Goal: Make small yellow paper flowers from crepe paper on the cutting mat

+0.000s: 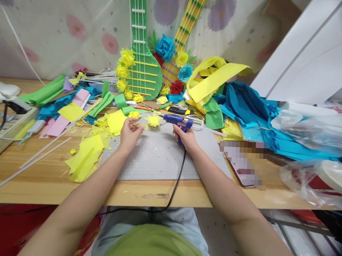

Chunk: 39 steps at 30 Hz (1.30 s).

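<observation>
My right hand [185, 137] is wrapped round the handle of a blue hot glue gun [179, 121], whose nozzle points left. A black cord runs down from the gun over the table edge. My left hand [130, 135] pinches a small piece of yellow paper [144, 126] between thumb and fingers. Between the hands, close to the nozzle, is a yellow paper flower [153, 120]; whether anything holds it I cannot tell. Another yellow flower [135, 114] lies just beyond my left fingers. Under both hands lies a grey cutting mat [158, 169].
Yellow paper sheets [87, 160] and scraps lie left of the mat. A green paper instrument [146, 76] with yellow flowers and a yellow one [184, 28] lean on the wall. Blue paper [245, 105], a phone [240, 165] and a plastic-wrapped roll [321, 180] sit at right.
</observation>
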### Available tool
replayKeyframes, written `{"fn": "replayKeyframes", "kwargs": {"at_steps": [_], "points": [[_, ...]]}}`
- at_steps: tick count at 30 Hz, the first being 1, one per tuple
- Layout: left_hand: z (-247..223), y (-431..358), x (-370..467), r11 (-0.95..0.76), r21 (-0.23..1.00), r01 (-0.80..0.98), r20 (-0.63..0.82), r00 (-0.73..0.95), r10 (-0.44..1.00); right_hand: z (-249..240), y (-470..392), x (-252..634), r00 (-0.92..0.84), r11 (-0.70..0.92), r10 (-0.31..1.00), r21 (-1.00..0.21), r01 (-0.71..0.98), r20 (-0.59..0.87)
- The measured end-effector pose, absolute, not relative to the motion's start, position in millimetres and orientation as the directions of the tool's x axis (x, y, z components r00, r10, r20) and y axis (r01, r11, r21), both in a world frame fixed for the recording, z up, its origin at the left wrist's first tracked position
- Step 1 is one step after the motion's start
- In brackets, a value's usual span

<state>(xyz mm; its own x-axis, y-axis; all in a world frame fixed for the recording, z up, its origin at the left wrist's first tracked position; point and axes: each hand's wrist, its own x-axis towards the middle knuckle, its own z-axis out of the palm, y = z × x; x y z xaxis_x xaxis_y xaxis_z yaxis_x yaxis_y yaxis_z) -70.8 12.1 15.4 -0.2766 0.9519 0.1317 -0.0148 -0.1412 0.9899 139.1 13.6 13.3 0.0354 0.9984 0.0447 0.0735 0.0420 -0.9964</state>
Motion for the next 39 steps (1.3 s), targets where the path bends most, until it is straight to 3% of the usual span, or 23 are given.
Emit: {"fn": "replayKeyframes", "kwargs": {"at_steps": [5,10,22,26,29,32,39], "points": [[27,21,-69,-0.123,0.971,-0.205,0.042,-0.361,0.932,14,22,143,0.114,-0.02,0.992,-0.957,-0.291,-0.055],[46,39,-61,-0.06,0.954,-0.292,-0.046,-0.342,0.939,14,28,147,0.082,-0.104,0.984,-0.88,-0.463,-0.16],[41,98,-38,0.058,0.997,-0.046,-0.063,-0.098,0.993,18,28,148,0.128,-0.128,0.968,-0.863,-0.488,-0.216],[42,111,-40,-0.061,0.997,0.053,0.066,-0.088,0.994,17,29,150,0.137,-0.115,0.97,-0.874,-0.473,-0.202],[49,105,-43,-0.239,0.944,0.23,0.276,-0.146,0.95,16,30,152,0.141,-0.107,0.971,-0.873,-0.475,-0.195],[59,85,-44,-0.32,0.851,0.417,0.396,-0.108,0.912,15,31,152,0.142,-0.104,0.971,-0.875,-0.472,-0.192],[69,63,-35,-0.252,0.707,0.661,0.299,0.044,0.953,14,30,152,0.128,-0.087,0.98,-0.906,-0.413,-0.152]]}}
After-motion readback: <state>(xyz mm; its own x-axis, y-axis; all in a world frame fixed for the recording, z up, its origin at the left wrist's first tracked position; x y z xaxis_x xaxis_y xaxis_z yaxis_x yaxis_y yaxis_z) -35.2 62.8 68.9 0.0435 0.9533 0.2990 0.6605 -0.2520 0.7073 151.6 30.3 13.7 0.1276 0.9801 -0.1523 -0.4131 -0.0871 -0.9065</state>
